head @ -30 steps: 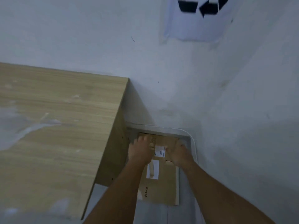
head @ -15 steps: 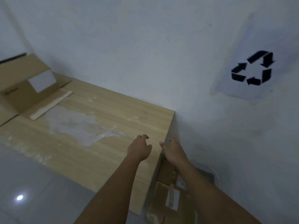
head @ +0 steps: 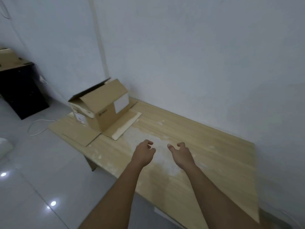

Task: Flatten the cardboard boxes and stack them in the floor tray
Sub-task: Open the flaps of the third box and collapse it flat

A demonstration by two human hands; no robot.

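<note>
Two empty hands hover over the table [head: 214, 146] in the head view. The left hand [head: 143, 154] and right hand [head: 181, 156] are side by side, fingers loosely curled, gripping nothing and touching nothing. One box [head: 102, 104] stands at the table's far left end, close to the wall and well apart from both hands. It is not yet flattened: its lower flaps lie splayed on the tabletop and its top is open. What looks like another box [head: 8, 58] sits on a dark cabinet [head: 21, 90] further left, partly cut off. The tray is out of view. The step in hand is, I judge, the reach for the box on the table. The next move calls for both hands to travel left, take opposite walls, and push them so the body collapses along its creases before it is carried to the tray.
</note>
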